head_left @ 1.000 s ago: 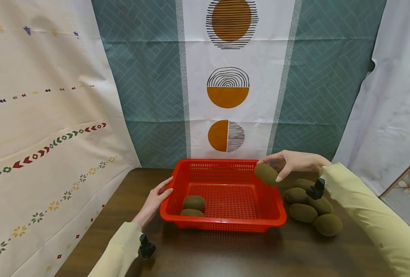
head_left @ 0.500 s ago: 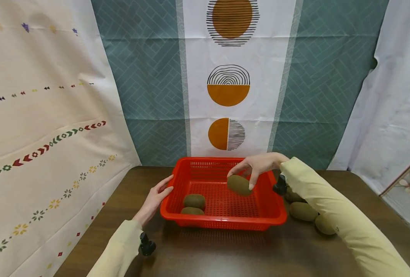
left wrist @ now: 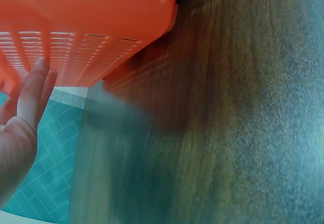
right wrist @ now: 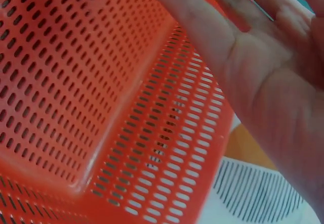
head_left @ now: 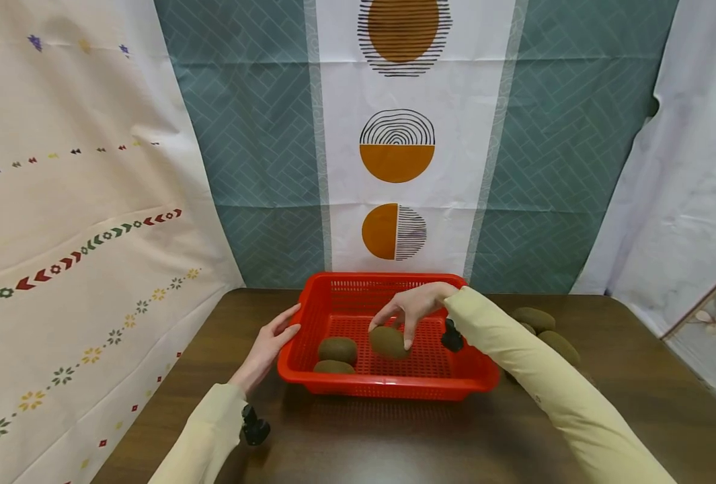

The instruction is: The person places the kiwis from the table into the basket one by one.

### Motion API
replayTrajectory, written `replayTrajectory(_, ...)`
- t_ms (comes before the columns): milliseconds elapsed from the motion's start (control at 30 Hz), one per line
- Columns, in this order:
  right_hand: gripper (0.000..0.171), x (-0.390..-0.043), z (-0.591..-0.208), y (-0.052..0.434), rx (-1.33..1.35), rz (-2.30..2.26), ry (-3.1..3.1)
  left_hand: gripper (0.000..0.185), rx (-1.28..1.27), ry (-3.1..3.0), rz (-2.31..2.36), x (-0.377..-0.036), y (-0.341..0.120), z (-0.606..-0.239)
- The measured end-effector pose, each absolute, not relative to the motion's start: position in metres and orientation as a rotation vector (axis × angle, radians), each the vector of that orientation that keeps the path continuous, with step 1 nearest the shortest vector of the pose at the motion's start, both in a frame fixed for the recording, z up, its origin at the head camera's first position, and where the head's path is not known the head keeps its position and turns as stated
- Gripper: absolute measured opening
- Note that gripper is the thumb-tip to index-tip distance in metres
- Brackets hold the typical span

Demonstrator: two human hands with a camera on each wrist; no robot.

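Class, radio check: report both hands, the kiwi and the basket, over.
Left hand flat against red perforated plastic basket. Right hand pinches brown fuzzy kiwi low inside basket. Two kiwis already in, beside it. Nothing blocking.

You face a dark wooden table (head_left: 364, 437). At 12 o'clock hangs a teal herringbone curtain (head_left: 255, 134) with a white centre panel (head_left: 396, 94) of orange half-circles. At 9 o'clock a cream cloth (head_left: 61, 202) shows small coloured motifs; at 3 o'clock, pale grey fabric (head_left: 690, 168).
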State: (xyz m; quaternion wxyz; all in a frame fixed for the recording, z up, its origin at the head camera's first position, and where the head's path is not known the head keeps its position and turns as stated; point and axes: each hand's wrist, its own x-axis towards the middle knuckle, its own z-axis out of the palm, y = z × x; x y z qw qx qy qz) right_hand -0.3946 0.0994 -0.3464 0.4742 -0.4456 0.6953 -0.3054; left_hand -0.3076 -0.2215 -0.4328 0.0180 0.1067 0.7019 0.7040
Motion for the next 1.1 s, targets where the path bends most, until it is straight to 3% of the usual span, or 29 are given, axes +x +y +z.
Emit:
replayTrajectory(567,0.068,-0.391,-0.380,0.073,-1.112,-0.606,1.612,0.051,0.340,2.173,2.193,-0.308,-0.223,-0.432)
replayTrajectory(867,0.069,-0.387,-0.392,0.066,-1.139,-0.571,1.584,0.053,0.365,2.119,2.179,-0.296,-0.218,-0.413)
replayTrajectory(1100,0.070,-0.389,-0.396,0.065,-1.072,-0.607,1.499,0.052,0.358,2.136,2.193,-0.301,-0.220,-0.422)
